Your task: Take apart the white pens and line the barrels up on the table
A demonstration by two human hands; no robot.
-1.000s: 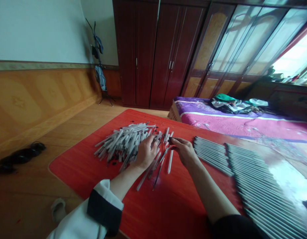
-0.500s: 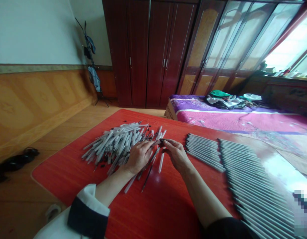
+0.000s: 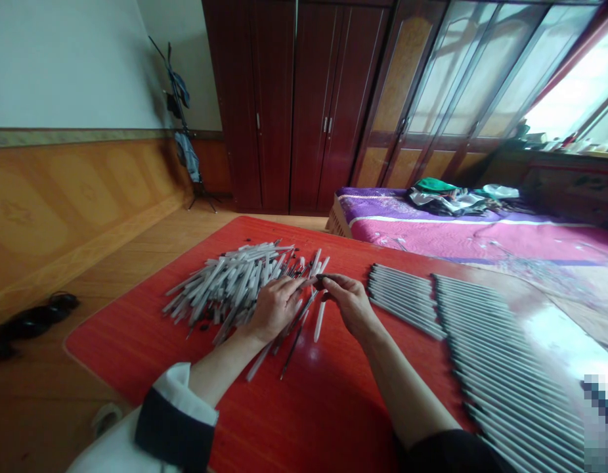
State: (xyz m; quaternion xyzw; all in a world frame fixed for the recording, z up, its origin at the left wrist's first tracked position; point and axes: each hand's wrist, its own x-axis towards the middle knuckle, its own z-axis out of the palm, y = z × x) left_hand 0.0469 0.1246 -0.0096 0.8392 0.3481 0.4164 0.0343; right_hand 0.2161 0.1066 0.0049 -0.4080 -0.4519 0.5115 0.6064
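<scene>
Above the red table, my left hand is closed in a pinch on a thin pale stick that looks like a pen barrel, mostly covered by the fingers. Facing it, my right hand pinches a small black cap at the barrel's end. Beneath both hands lie a loose white tube and a thin dark pen refill. A heap of white pen barrels with black bits among them spreads beside and behind my left hand.
Right of my hands, pens with black ends lie side by side in a short row and a long row. Past the table stand a bed with clothes on it, dark wardrobes and a coat stand.
Both hands stay in nearly the same place, fingertips together at the black cap, with only a slight shift of the fingers. The heap and the rows look the same.
</scene>
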